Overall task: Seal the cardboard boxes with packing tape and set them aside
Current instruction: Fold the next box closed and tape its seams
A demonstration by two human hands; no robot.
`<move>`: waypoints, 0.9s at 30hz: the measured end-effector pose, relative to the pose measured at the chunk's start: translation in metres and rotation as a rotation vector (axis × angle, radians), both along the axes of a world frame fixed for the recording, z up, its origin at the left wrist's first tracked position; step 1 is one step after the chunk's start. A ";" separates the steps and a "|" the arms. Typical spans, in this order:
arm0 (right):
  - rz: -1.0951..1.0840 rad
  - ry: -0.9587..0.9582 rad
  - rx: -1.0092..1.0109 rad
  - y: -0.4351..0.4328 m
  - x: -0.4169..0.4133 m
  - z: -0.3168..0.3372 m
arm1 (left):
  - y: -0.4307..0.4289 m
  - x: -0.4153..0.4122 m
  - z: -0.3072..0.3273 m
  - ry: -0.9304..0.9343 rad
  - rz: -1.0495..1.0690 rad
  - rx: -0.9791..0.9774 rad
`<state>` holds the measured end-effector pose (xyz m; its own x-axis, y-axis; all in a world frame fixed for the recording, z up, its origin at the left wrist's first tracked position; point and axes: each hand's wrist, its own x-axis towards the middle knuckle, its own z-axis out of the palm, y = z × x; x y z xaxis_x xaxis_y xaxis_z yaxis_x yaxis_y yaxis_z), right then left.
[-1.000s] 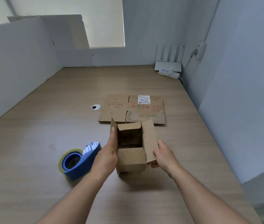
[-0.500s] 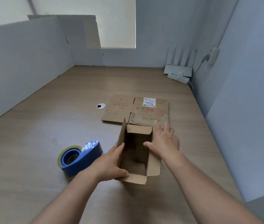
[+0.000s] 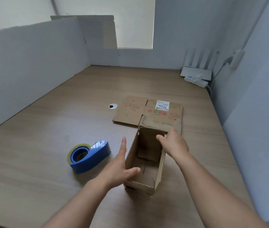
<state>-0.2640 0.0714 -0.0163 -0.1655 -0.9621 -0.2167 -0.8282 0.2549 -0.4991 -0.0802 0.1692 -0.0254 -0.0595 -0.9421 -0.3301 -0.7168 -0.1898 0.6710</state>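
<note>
A small brown cardboard box (image 3: 144, 183) stands on the wooden table with its top open and its flaps up. My left hand (image 3: 122, 167) lies flat against the box's left wall, fingers straight and thumb over the near rim. My right hand (image 3: 174, 143) reaches over the box's far right edge, thumb inside the opening, fingers spread on the outside. A blue tape dispenser (image 3: 89, 156) with a roll of clear tape lies on the table just left of my left hand. A flattened cardboard box (image 3: 148, 113) with a white label lies behind the open box.
A round cable grommet (image 3: 113, 106) sits in the table (image 3: 48, 145) left of the flat cardboard. A white router and power strip (image 3: 196, 76) stand at the far right corner. Grey partitions wall the table on the left, back and right.
The box's flaps have been spread further open. My left hand has straightened along the left wall and my right hand has shifted onto the far right edge. The view has tilted nearer.
</note>
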 end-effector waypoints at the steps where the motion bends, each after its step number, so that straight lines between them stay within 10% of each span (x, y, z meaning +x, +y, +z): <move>1: 0.007 -0.017 0.011 0.013 -0.003 0.000 | 0.001 -0.001 0.001 -0.004 0.042 0.002; 27: 0.537 -0.343 -0.443 0.138 0.182 0.068 | 0.118 0.166 0.077 0.214 0.668 -0.415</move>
<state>-0.0821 0.2090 0.0515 0.3547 -0.9005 0.2515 -0.5630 -0.4205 -0.7115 0.0854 0.2874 0.0515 0.5363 -0.8440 0.0084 -0.3887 -0.2382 0.8900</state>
